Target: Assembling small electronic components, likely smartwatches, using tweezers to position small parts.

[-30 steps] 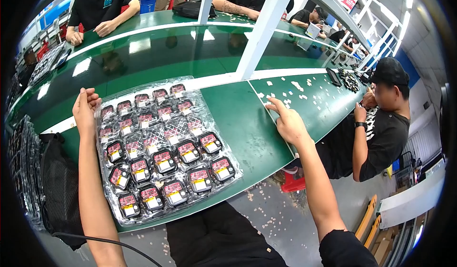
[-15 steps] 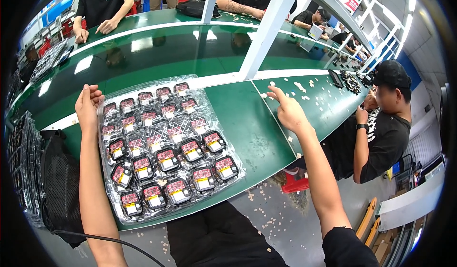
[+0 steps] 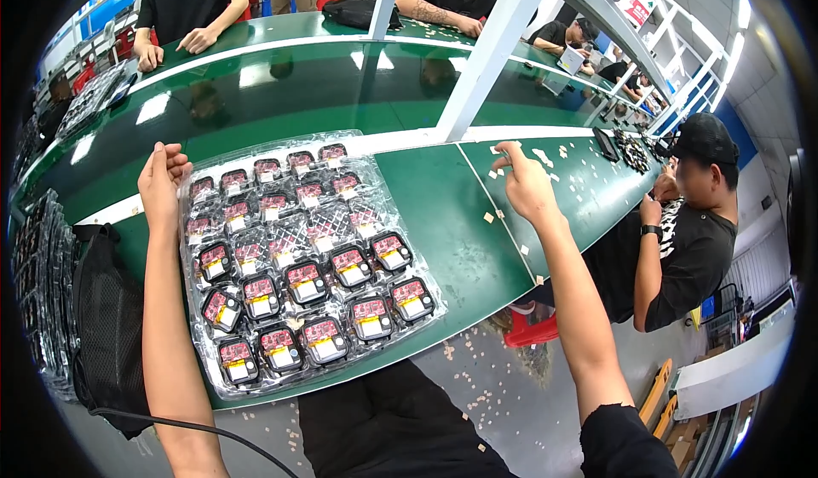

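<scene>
A clear plastic tray (image 3: 194, 308) lies on the green bench in front of me, holding rows of small black parts with red and yellow labels (image 3: 307, 280). My left hand (image 3: 162, 181) rests at the tray's far left corner, fingers curled against its edge. My right hand (image 3: 524, 181) reaches out to the right of the tray, fingertips down among small pale paper scraps (image 3: 545, 156) scattered on the green surface. Whether its fingers pinch a scrap I cannot tell.
A white post (image 3: 486, 52) rises behind the tray. A black mesh bag (image 3: 106, 325) hangs at the bench's left edge beside stacked trays (image 3: 34, 282). A person in black (image 3: 682, 239) works at the right; others stand across the bench. Paper scraps litter the floor.
My right hand has moved farther right and away from me along the bench, toward the paper scraps. My left hand has stayed at the tray's corner.
</scene>
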Motion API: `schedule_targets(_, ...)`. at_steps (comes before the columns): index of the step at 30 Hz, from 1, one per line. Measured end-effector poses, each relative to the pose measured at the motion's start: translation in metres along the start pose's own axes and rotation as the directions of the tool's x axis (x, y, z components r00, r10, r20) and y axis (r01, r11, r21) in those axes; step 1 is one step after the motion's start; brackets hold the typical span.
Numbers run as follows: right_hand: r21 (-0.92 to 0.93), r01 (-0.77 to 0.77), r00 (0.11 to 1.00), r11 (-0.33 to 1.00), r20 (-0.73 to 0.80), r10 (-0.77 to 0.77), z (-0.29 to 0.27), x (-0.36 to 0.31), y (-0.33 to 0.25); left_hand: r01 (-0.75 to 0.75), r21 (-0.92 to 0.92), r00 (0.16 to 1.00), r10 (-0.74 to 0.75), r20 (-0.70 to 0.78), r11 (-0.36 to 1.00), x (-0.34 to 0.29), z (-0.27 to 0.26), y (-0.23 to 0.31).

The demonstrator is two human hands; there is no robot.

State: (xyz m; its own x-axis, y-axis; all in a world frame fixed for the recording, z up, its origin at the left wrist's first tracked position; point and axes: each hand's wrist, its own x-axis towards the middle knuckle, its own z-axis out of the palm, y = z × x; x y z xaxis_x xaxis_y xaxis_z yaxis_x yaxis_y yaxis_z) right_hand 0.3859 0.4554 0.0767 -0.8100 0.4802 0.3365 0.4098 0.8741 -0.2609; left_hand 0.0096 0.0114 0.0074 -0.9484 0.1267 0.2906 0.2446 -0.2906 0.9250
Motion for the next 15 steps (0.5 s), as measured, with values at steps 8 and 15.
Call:
schedule_targets(8,-0.038,-0.003,0.999,0.999,-0.044,0.001,-0.008,0.0,0.004,-0.001,-0.007,1.0,0.001,0.005,1.0,0.001,0.001,0.001)
schedule_targets(15,-0.16,-0.195,0.971,0.968,0.111,0.214,-0.012,0.01,0.005,0.005,-0.003,1.0,-0.005,0.005,1.0,-0.002,0.0,0.001)
